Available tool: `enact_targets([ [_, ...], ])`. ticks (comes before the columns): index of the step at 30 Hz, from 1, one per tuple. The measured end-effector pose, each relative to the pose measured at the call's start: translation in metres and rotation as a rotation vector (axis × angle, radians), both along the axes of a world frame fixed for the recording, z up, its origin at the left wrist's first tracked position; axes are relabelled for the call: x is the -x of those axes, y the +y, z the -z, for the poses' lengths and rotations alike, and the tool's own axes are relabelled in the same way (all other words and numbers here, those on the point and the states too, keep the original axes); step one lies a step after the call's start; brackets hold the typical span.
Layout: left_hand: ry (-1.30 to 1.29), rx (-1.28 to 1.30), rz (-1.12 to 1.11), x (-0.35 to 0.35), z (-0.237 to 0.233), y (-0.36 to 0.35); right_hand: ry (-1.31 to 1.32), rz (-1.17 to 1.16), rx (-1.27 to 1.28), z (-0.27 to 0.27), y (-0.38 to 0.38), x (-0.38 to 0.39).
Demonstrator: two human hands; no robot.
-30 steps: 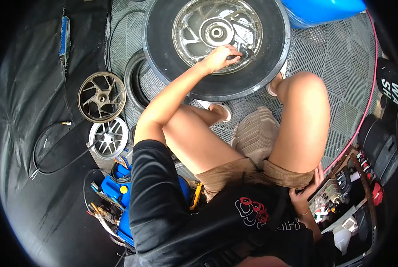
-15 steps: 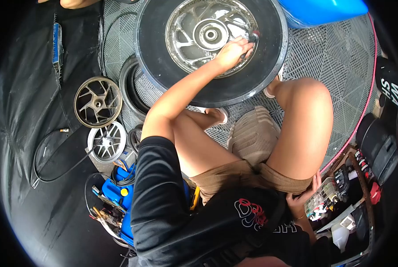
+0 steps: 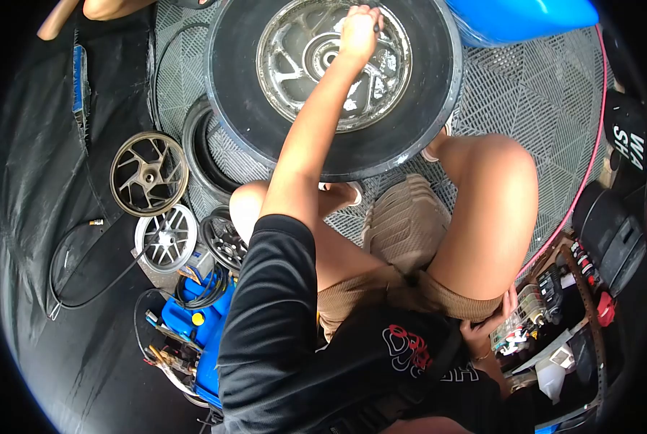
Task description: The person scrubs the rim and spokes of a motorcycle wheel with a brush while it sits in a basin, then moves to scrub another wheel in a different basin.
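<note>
My left hand [image 3: 360, 36] reaches over the far part of a wet, spoked alloy wheel rim [image 3: 284, 79]. It is closed round a small dark-handled brush [image 3: 376, 27], whose head is mostly hidden now. White suds or wet shine show on the spokes. Beneath the rim is a wide, round black stand [image 3: 425, 108] with a greyish edge. My right hand [image 3: 490, 318] lies against my right thigh at the hem of the brown shorts, fingers stretched out and holding nothing.
At left lie a bronze wheel [image 3: 150, 173], a silver wheel [image 3: 166, 239], a tyre [image 3: 200, 152] and a blue machine [image 3: 186, 315] with hoses. A blue container [image 3: 522, 22] stands far right, a tool crate [image 3: 591, 325] near right. Another person's bare limb [image 3: 110, 7] shows top left.
My left hand with the brush has swept from the rim's right side up to its far edge, and the arm stretches further. My right hand stays on the thigh.
</note>
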State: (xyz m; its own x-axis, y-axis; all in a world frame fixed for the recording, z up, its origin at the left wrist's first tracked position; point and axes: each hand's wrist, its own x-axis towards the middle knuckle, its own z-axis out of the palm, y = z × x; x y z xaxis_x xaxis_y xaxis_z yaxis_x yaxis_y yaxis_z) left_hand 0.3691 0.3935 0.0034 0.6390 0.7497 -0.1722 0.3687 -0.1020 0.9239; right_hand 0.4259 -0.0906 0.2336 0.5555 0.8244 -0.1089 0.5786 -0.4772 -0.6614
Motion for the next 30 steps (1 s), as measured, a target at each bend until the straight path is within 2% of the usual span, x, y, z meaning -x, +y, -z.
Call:
enact_targets([
  [1, -0.020, -0.805, -0.097, 0.004, 0.062, 0.006, 0.000, -0.003, 0.002, 0.000, 0.000, -0.001],
  [3, -0.292, 0.024, -0.233, 0.001, 0.040, 0.018, -0.041, -0.027, 0.026, -0.003, 0.002, -0.002],
  [4, -0.290, 0.024, -0.237, 0.005, 0.041, 0.022, -0.039, -0.031, 0.026, -0.003, 0.003, -0.001],
  [6, -0.089, -1.120, -0.229, 0.009, 0.030, 0.029, -0.021, -0.026, 0.038, -0.005, 0.004, -0.002],
  [7, -0.013, -0.227, -0.253, 0.014, 0.014, 0.032, -0.022, -0.030, 0.039, -0.005, 0.005, -0.001],
  [9, -0.005, -0.595, -0.296, 0.025, 0.013, 0.038, -0.037, -0.014, 0.032, -0.004, 0.007, 0.000],
  [10, 0.093, -0.538, -0.256, 0.034, 0.009, 0.040, -0.037, -0.016, 0.034, -0.004, 0.007, 0.001],
  [11, 0.020, -0.559, -0.297, 0.042, 0.017, 0.043, -0.036, -0.015, 0.038, -0.004, 0.007, 0.001],
  [13, 0.164, -0.622, -0.284, 0.058, 0.017, 0.049, -0.040, -0.014, 0.039, -0.004, 0.009, 0.002],
  [14, 0.254, -0.851, -0.248, 0.068, 0.019, 0.050, -0.038, -0.023, 0.032, -0.005, 0.009, 0.002],
  [17, 0.112, -0.638, -0.392, 0.084, 0.014, 0.055, -0.044, -0.039, 0.024, -0.004, 0.011, 0.003],
  [19, 0.377, -1.022, -0.359, 0.097, 0.030, 0.077, -0.056, -0.045, 0.022, -0.003, 0.012, 0.003],
  [25, 0.433, -0.948, -0.456, 0.129, 0.020, 0.061, -0.049, -0.052, 0.017, -0.005, 0.019, 0.005],
  [28, 0.539, -0.801, -0.469, 0.137, 0.012, 0.054, -0.051, -0.062, 0.026, -0.006, 0.019, 0.005],
  [30, 0.546, -0.866, -0.468, 0.142, 0.015, 0.046, -0.056, -0.054, 0.032, -0.004, 0.020, 0.005],
])
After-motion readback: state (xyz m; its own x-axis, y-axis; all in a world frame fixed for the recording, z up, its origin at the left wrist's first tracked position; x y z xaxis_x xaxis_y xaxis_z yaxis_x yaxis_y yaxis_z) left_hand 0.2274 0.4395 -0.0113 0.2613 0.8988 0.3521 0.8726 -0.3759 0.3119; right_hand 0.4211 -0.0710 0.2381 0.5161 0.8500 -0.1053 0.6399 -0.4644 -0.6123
